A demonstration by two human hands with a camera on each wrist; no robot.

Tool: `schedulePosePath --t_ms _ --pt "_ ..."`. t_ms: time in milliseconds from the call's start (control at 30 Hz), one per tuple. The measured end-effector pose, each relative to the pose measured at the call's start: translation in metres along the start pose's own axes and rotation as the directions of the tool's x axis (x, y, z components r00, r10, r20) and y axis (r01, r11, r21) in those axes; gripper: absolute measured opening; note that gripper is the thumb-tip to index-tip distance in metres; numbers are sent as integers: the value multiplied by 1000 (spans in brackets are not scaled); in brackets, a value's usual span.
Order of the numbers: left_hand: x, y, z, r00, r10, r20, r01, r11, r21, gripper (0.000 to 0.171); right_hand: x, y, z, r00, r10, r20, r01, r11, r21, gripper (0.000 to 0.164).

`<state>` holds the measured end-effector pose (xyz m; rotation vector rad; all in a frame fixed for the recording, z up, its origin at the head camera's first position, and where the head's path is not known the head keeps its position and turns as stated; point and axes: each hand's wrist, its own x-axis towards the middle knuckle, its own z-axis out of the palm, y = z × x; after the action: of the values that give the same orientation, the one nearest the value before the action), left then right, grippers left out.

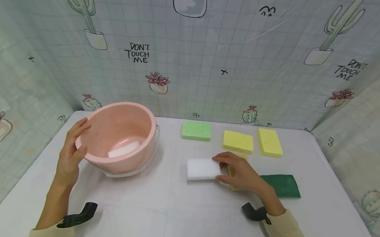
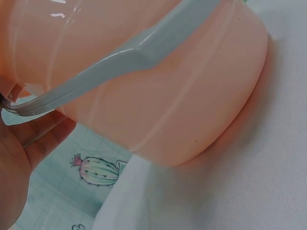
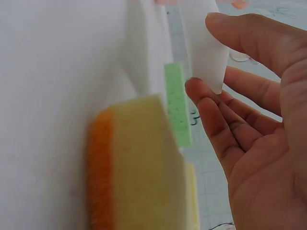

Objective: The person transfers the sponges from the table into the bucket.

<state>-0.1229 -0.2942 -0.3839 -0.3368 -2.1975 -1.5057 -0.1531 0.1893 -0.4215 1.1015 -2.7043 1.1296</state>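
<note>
My left hand [image 1: 71, 149] grips the rim of a pink bucket [image 1: 143, 155] at its left side, thumb toward the inside. The bucket leans toward me, its grey handle [image 2: 120, 61] hanging along the outside in the left wrist view. Inside lies a white sponge [image 1: 124, 149]. Between thumb and fingers my right hand [image 1: 243, 172] pinches the right end of a second white sponge [image 1: 202, 169]. Partly hidden under that hand is a yellow sponge [image 1: 237, 187], whose orange scrub layer [image 3: 100, 167] shows in the right wrist view.
A light green sponge [image 1: 196, 130] and two yellow sponges, one flat [image 1: 238, 141] and one turned [image 1: 270, 142], lie toward the table's back edge. Right of my right hand lies a dark green scouring pad [image 1: 284, 186]. A printed cloth [image 1: 192, 62] hangs behind the white table [image 1: 154, 212].
</note>
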Motion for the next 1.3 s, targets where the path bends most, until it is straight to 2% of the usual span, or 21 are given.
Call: schedulePosePath --t_ms 133,367,600,833,1133,1300 --pt "0 1 1 1000 8 0 -8 1000 -10 53 4 -7 -5 1000 -7 -29 8 1000 25 53" --pt "-1 2 1 1000 13 -5 -13 1000 -3 53 23 -20 -18 996 -67 -58 72 992 100 51" --pt "-1 2 1 1000 1 -3 -1 1000 12 53 37 -35 -25 994 -52 -95 60 994 87 53" --pt "-1 2 1 1000 -7 -2 7 1000 3 53 53 -42 -29 987 -106 -125 115 991 73 54" --pt "-1 3 0 1000 -9 1 9 1000 4 53 72 -55 -35 986 -126 -107 139 983 117 52" --pt "-1 2 0 1000 -3 4 3 1000 -7 53 82 -65 -35 979 -167 -117 180 977 111 53"
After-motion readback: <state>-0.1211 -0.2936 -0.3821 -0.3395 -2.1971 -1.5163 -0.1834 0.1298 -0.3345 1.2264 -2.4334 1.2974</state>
